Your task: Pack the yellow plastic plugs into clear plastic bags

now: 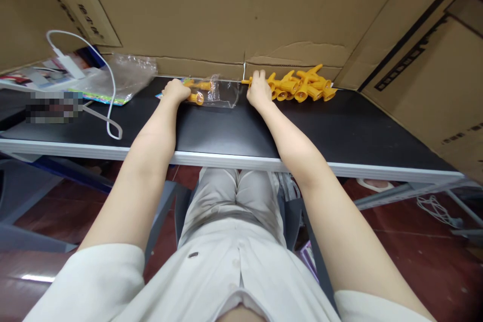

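Head view, and it's the left hand (176, 91), left of centre in the upper half, closed on the left end of a clear bag (228, 96)! Yellow pieces (196, 98) lie inside, just beside the knuckles, and the loose end spreads towards mid-frame. Over to the right hand (260, 89), just right of centre: fingers bent down, a yellow tip (246, 81) poking out at their left (whether they pinch it, I cannot tell, the back of the hand hides that). Hard by its right side, a heap of yellow pieces (302, 86), flared ends facing the near edge. All this on a black tabletop (226, 133)! Further out, upper left, flat clear bagging (124, 78) lies near a white cable (112, 85), and cardboard (181, 10) walls off the top.
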Tool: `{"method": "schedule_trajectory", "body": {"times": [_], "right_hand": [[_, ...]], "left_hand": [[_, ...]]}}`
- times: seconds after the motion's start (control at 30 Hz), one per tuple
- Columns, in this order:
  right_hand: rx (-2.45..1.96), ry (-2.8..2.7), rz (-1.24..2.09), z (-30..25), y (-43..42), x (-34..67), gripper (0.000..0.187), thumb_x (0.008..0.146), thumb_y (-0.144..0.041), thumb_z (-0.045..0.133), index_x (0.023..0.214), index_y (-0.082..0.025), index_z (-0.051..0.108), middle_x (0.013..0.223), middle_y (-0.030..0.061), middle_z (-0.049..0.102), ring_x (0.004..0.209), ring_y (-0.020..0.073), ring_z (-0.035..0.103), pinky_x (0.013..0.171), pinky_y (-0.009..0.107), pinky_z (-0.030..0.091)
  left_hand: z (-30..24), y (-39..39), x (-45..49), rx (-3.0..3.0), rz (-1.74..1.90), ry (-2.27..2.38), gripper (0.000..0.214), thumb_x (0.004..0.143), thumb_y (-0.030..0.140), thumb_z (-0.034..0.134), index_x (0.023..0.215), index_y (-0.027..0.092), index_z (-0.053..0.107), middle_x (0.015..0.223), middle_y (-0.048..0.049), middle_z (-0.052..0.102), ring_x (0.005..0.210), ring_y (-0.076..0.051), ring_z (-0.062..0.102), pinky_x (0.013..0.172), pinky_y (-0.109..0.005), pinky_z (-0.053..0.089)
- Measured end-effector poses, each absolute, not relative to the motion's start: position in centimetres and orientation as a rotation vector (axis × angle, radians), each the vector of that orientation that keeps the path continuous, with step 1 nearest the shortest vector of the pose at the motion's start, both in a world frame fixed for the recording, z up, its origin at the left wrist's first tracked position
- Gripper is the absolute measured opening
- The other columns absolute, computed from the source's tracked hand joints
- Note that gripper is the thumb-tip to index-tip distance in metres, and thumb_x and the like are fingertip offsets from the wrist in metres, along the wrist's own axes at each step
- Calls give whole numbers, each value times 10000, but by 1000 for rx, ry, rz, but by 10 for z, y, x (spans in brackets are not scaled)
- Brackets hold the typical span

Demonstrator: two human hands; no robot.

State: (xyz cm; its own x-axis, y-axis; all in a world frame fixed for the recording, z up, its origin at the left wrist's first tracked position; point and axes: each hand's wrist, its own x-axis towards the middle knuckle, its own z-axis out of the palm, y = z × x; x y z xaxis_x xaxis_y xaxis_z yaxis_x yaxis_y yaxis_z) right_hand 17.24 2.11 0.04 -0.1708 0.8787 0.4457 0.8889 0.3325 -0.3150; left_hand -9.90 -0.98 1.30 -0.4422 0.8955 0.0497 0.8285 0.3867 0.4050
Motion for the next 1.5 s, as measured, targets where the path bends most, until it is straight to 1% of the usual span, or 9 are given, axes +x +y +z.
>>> {"method": "schedule_trajectory", "body": {"times": [0.2,0.33,0.43,0.6,0.97,1.13,1.27,1.37,1.5], "right_hand": [[-1626,-2089,1,4,12,174,510,944,0,572,1453,-12,603,1485,322,597,1384,452,630,1173,644,495],[-1662,-2086,8,5,8,173,498,936,21,603,1431,-27,622,1474,320,612,1392,459,636,1195,644,479],[-1581,-2074,20,2,15,176,387,1001,-82,572,1384,-72,629,1467,306,610,1380,463,640,1170,682,484],[-1509,-2073,-16,5,16,178,362,1079,-232,507,1408,-105,590,1476,278,587,1367,457,632,1140,672,502],[-1405,-2281,-362,26,-25,153,391,1108,-313,470,1395,-76,591,1440,249,630,1297,392,659,1095,514,528],[-1449,-2359,-236,21,-33,138,403,1121,-338,449,1395,-96,620,1409,237,670,1310,381,647,1085,508,526],[-1495,-2351,-191,22,-31,143,432,1094,-152,350,1401,-81,645,1441,241,667,1354,371,624,1128,520,494],[-1523,-2430,-237,20,-24,154,477,998,-12,411,1398,-44,668,1475,256,653,1432,381,576,1183,532,449],[-1479,-2603,-219,14,-13,164,456,977,14,458,1335,-56,732,1429,229,706,1425,366,593,1239,544,386]], "left_hand": [[20,-16,-92,1532,588,2509,771,935,467,627,1575,41,578,1649,-281,551,1538,-446,528,1299,-511,421],[20,-16,-91,1565,567,2548,711,965,378,575,1568,4,581,1646,-303,545,1572,-441,494,1345,-530,356],[15,-10,-93,1695,567,2517,647,991,275,455,1560,6,604,1645,-263,568,1578,-375,506,1353,-448,351],[9,-4,-94,1828,502,2365,630,1025,285,403,1594,125,620,1666,-146,583,1584,-300,513,1304,-321,398],[3,2,-96,1775,561,2387,589,1007,247,433,1492,44,699,1552,-231,660,1490,-372,604,1237,-408,482],[2,4,-97,1782,543,2379,579,997,221,440,1479,52,713,1555,-221,663,1496,-368,602,1252,-404,469],[1,6,-98,1780,600,2364,568,1002,185,477,1517,71,687,1580,-209,644,1515,-365,585,1278,-404,447],[0,8,-100,1781,623,2352,571,985,161,506,1521,81,686,1587,-203,638,1524,-379,573,1286,-427,446],[1,8,-100,1796,581,2355,554,1010,185,471,1501,65,698,1586,-212,637,1525,-386,572,1276,-446,458]]}}
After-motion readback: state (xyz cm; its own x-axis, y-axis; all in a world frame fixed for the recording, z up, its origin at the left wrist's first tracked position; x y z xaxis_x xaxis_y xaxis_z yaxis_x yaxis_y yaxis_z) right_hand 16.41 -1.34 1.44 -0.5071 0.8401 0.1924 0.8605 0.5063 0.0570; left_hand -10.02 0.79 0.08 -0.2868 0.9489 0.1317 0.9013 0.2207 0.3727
